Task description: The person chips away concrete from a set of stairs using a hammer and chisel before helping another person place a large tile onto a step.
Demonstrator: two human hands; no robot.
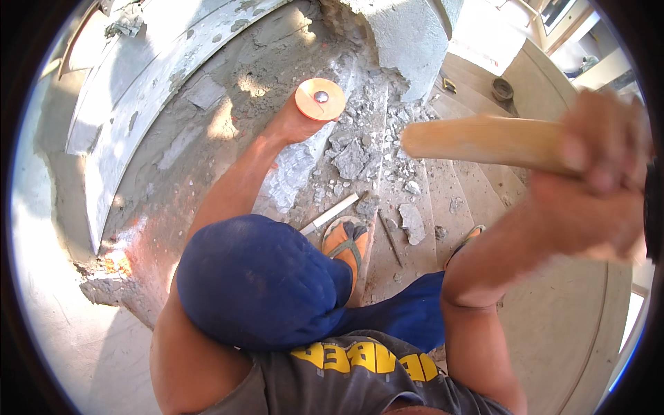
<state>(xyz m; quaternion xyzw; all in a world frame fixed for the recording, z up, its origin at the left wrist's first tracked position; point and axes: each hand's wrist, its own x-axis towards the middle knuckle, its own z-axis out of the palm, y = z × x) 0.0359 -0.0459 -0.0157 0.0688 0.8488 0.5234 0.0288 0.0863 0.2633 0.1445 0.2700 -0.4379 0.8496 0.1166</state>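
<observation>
My left hand (296,126) is wrapped round a chisel with a round orange hand guard (333,104). The chisel's metal striking end (320,97) faces up toward me, while its blade is hidden below the guard. Raised at the right, my right hand (603,142) is closed on the wooden handle (484,142) of a hammer, slightly blurred. The handle's butt points left, over the steps. Only a dark strip at the picture's right rim may be the hammer's head. Grey broken mortar (351,160) lies just below and right of the chisel.
Curved stone steps (477,183) fan out to the right, strewn with rubble. Near my sandalled foot (344,242) lie a thin rod (390,238), a pale strip (330,213) and a flat chunk (412,224). A tape roll (502,88) sits farther up. A curved pale wall edge (124,149) bounds the left.
</observation>
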